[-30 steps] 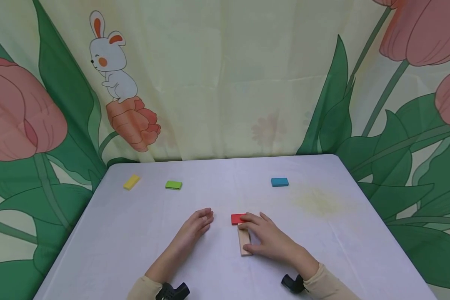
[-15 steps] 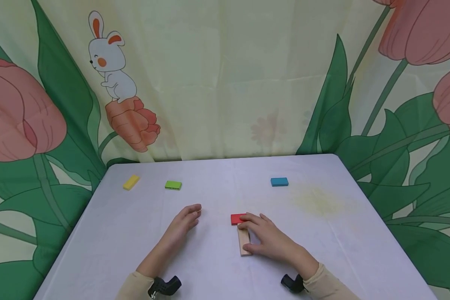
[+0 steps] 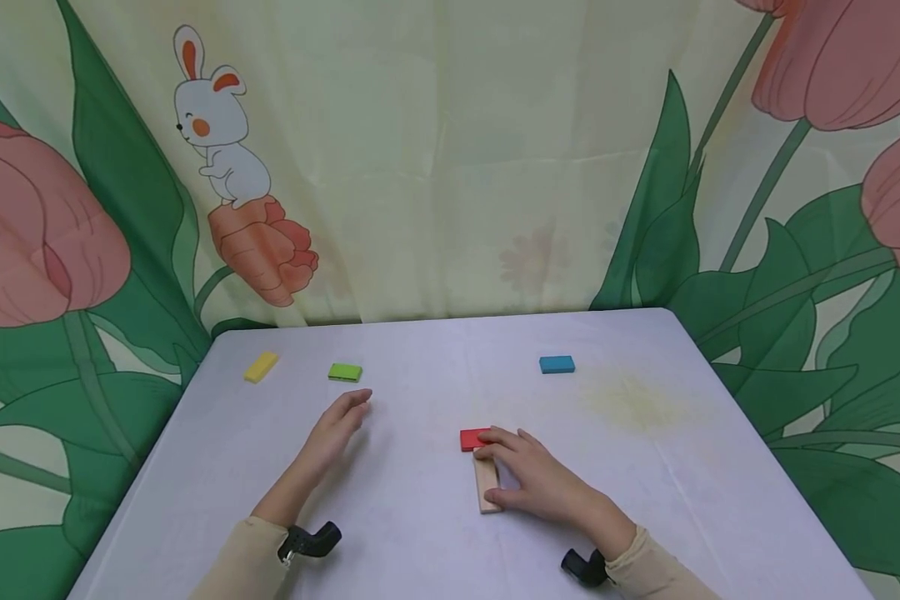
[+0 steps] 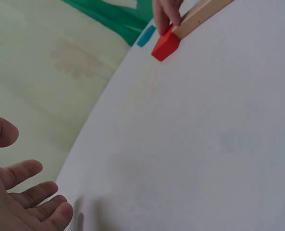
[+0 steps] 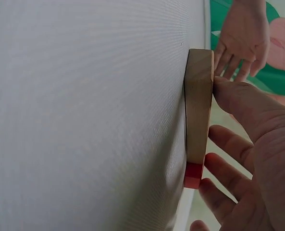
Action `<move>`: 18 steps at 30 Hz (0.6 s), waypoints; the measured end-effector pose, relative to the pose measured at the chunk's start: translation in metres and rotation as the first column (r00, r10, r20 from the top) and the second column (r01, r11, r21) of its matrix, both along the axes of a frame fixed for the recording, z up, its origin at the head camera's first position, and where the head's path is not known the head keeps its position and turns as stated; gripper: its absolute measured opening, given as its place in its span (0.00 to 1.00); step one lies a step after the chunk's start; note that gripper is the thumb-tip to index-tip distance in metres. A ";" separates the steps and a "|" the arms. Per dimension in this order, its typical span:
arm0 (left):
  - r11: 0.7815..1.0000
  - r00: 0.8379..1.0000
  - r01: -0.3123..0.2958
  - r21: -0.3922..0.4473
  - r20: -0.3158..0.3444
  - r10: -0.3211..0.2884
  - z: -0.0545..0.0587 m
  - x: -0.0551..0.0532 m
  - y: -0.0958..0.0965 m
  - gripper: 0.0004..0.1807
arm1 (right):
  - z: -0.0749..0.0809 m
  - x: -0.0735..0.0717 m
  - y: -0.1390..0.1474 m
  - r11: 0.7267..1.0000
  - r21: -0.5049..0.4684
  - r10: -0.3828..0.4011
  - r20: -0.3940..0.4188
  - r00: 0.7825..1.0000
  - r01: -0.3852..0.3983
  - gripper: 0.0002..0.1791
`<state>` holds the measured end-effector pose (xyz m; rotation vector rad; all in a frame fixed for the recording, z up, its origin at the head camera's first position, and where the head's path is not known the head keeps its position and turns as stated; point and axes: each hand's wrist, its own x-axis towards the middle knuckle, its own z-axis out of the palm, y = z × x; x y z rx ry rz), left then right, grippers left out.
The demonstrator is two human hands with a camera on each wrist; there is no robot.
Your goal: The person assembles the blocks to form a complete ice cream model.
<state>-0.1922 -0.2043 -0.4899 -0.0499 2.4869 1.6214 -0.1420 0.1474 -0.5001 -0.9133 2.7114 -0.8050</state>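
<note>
My right hand (image 3: pixel 538 477) rests its fingertips on two flat blocks set end to side on the table. The plain wooden block (image 3: pixel 486 485) points toward me, with the thumb near its close end. Across its far end lies a red block (image 3: pixel 474 439), partly under the fingers. In the right wrist view, the thumb and fingertips touch the upper faces of the wooden block (image 5: pixel 199 106) and red block (image 5: pixel 193 175). My left hand (image 3: pixel 330 433) is held over the table with fingers extended and nothing in them. Its fingertips are just below a green block (image 3: pixel 345 372).
A yellow block (image 3: pixel 261 367) lies at the far left of the white-covered table (image 3: pixel 412 542). Farther right, a blue block (image 3: pixel 557 364) lies near the back edge. A printed curtain (image 3: pixel 450 167) hangs behind the table.
My left hand has moved away from the red and wooden blocks, leftward and forward toward the green block. My right hand has stayed in place on the two blocks.
</note>
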 end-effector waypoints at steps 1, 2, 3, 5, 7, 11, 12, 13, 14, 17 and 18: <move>1.000 1.000 -0.003 -0.025 -0.005 0.003 0.001 -0.002 -0.002 0.27 | 0.000 0.000 0.000 1.000 -0.003 0.003 -0.004 1.000 -0.003 0.27; 0.999 1.000 -0.006 -0.051 -0.009 0.005 0.001 -0.004 -0.005 0.27 | -0.001 0.000 0.001 1.000 -0.006 0.007 -0.007 1.000 -0.007 0.27; 0.997 1.000 -0.012 -0.071 -0.011 0.011 0.002 -0.005 -0.007 0.27 | -0.001 0.000 0.001 1.000 -0.009 0.011 -0.013 1.000 -0.011 0.27; 0.994 1.000 -0.018 -0.109 -0.025 0.016 0.003 -0.008 -0.012 0.28 | -0.001 0.000 0.001 1.000 -0.017 0.018 -0.025 1.000 -0.018 0.27; 0.989 0.999 -0.022 -0.146 -0.033 0.017 0.003 -0.011 -0.016 0.28 | 0.000 0.001 0.001 0.999 -0.024 0.021 -0.031 0.999 -0.022 0.27; 0.977 0.998 -0.025 -0.210 -0.069 0.011 0.000 -0.019 -0.022 0.29 | 0.000 0.001 0.000 1.000 -0.007 0.008 -0.012 1.000 -0.008 0.27; 0.974 0.997 -0.028 -0.226 -0.079 0.011 0.000 -0.021 -0.024 0.29 | 0.000 0.001 0.000 1.000 -0.003 0.006 -0.009 1.000 -0.006 0.27; 0.970 0.996 -0.033 -0.242 -0.089 0.011 -0.001 -0.023 -0.026 0.29 | -0.001 0.001 0.001 1.000 0.002 0.005 -0.007 1.000 -0.005 0.27; 0.966 0.994 -0.037 -0.256 -0.105 0.010 -0.002 -0.025 -0.028 0.29 | -0.001 0.001 0.001 1.000 0.001 0.006 -0.008 1.000 -0.006 0.27; 0.944 0.988 -0.040 -0.328 -0.154 -0.012 -0.005 -0.030 -0.033 0.30 | -0.001 0.001 0.001 1.000 -0.007 0.010 -0.011 1.000 -0.010 0.27; 0.933 0.986 -0.038 -0.358 -0.165 -0.024 -0.007 -0.032 -0.035 0.30 | -0.001 0.001 0.001 1.000 -0.009 0.012 -0.015 1.000 -0.013 0.27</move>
